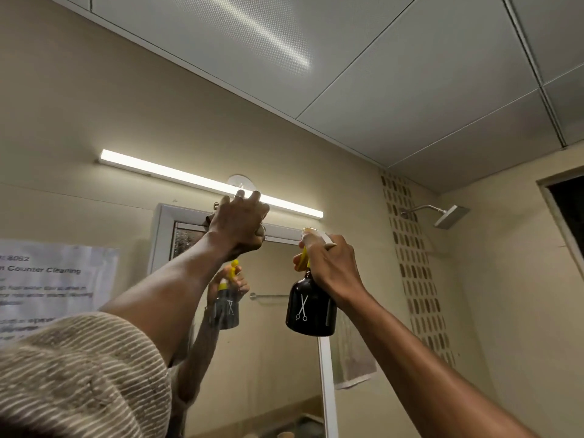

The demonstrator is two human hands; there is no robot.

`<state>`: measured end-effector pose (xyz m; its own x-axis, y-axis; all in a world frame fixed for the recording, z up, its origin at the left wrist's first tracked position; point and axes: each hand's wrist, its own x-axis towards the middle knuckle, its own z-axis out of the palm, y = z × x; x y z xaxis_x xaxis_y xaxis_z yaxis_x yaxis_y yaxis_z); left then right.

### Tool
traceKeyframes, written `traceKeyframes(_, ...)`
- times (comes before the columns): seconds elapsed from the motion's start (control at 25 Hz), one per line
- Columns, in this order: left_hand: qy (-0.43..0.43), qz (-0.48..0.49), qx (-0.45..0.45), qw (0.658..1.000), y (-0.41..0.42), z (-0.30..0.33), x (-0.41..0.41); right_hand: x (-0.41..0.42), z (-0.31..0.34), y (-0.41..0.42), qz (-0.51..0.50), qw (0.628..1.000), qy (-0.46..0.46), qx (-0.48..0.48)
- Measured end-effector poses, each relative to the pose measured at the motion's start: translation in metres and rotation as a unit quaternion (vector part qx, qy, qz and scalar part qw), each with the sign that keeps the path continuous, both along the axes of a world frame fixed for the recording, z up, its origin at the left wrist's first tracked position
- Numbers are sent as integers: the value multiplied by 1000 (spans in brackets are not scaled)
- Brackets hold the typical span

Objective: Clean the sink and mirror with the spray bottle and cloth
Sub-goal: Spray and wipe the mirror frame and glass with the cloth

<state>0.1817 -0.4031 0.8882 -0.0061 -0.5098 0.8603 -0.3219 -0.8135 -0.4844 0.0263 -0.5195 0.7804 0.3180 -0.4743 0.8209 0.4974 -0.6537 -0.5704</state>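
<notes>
A white-framed mirror [278,311] hangs on the beige wall ahead. My left hand [238,221] is raised to the mirror's top edge and presses a brownish cloth [209,220] against the frame; only small bits of cloth show around the fingers. My right hand [328,263] grips the neck of a dark spray bottle [311,306] with a yellow trigger and a white scissors mark, held upright in front of the mirror's right side. The glass shows the bottle's reflection [228,306]. The sink is out of view below.
A lit tube light [177,173] runs just above the mirror. A paper notice [53,286] is taped to the wall at left. A shower head [450,216] sticks out at the right, next to a dark opening [568,210]. A towel [354,358] hangs right of the mirror.
</notes>
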Motion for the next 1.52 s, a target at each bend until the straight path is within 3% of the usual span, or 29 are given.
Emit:
traceKeyframes(0.36, -2, -8, 26, 1000, -103, -2, 2, -25, -3, -60, -3, 999, -6, 48)
traceKeyframes(0.68, 33, -20, 38, 999, -174, -7, 0, -65, -12, -99, -26, 999, 10, 19)
traceKeyframes(0.92, 29, -22, 129, 991, -205, -21, -3, -113, -16, -101, -43, 999, 5, -5)
traceKeyframes(1.16, 32, 0, 192, 981, -212, -96, -2, -127, -34, -92, -36, 999, 30, -4)
traceKeyframes(1.32, 84, -15, 158, 984, -215, -159, 2, -88, -78, -86, 10, 993, 113, 42)
traceKeyframes(1.52, 96, -76, 83, 989, -219, -217, 10, -46, -118, -88, -44, 988, 146, 32)
